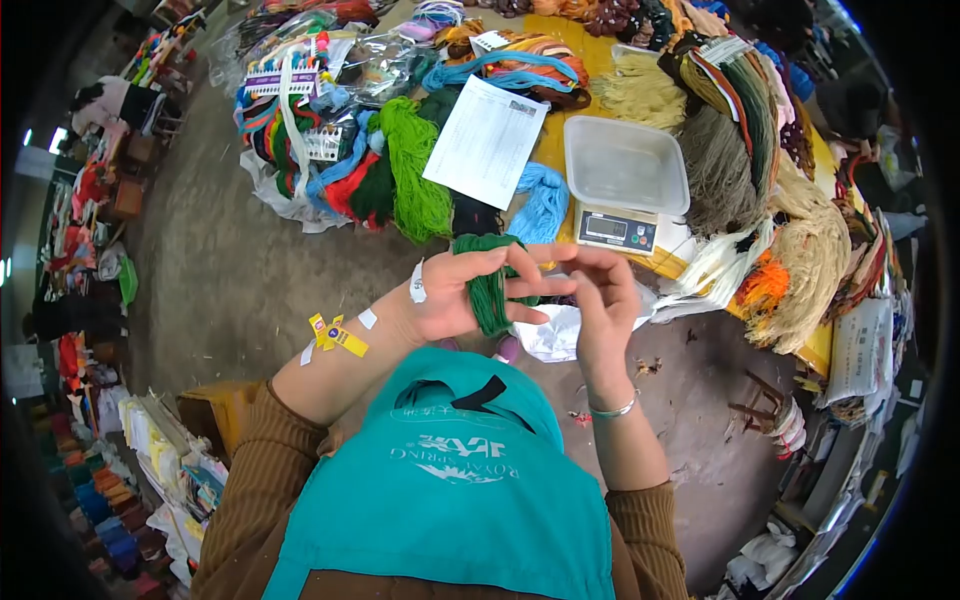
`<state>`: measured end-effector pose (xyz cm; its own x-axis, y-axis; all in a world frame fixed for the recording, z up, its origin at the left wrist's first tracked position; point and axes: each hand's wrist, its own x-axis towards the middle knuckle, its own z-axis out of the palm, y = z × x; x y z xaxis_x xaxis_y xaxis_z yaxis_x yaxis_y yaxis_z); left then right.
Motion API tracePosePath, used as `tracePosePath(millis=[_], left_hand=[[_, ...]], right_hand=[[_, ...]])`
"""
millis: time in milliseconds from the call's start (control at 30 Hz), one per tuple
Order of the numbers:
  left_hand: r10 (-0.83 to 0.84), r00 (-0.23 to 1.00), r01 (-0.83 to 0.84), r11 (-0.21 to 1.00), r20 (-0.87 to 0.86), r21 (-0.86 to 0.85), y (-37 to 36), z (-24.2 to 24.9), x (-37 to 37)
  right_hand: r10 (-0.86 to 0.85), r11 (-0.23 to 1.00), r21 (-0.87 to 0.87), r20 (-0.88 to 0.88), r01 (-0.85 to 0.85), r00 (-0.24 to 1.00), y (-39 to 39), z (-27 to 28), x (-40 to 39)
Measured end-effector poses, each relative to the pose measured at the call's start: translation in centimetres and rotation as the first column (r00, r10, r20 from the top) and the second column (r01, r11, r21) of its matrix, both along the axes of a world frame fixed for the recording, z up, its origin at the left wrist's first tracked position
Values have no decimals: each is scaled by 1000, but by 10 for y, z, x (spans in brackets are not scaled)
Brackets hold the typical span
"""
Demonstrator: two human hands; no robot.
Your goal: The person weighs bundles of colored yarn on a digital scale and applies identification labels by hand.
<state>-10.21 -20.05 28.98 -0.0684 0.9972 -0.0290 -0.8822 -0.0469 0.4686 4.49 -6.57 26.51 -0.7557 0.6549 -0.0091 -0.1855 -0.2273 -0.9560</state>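
Observation:
Dark green yarn (488, 290) is looped round the fingers of my left hand (450, 295), hanging in a small skein across them. Close by on the right is my right hand (606, 310), its fingers bent towards the thumb and their tips at the left fingertips. Any strand between the right fingers is too fine to make out. Just beyond the hands lie a light blue yarn bundle (540, 205) and a bright green one (415, 170). A printed paper sheet (487, 140) rests on the yarn pile.
A digital scale (615, 230) carries a clear plastic tub (628, 165) on the yellow table (830, 350). Beige yarn hanks (800, 260), white yarn (715, 270) and an orange bundle (765, 283) hang over its right edge. A small wooden stool (765, 405) stands on the floor at right.

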Motion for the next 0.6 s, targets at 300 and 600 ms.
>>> tracePosePath(millis=[300, 600], left_hand=[[-133, 989, 135, 990, -71, 24, -7, 0, -10], [60, 998, -60, 998, 11, -35, -34, -28, -31]], right_hand=[[233, 971, 10, 167, -237, 958, -39, -2, -7], [186, 842, 390, 440, -374, 878, 14, 45, 5]])
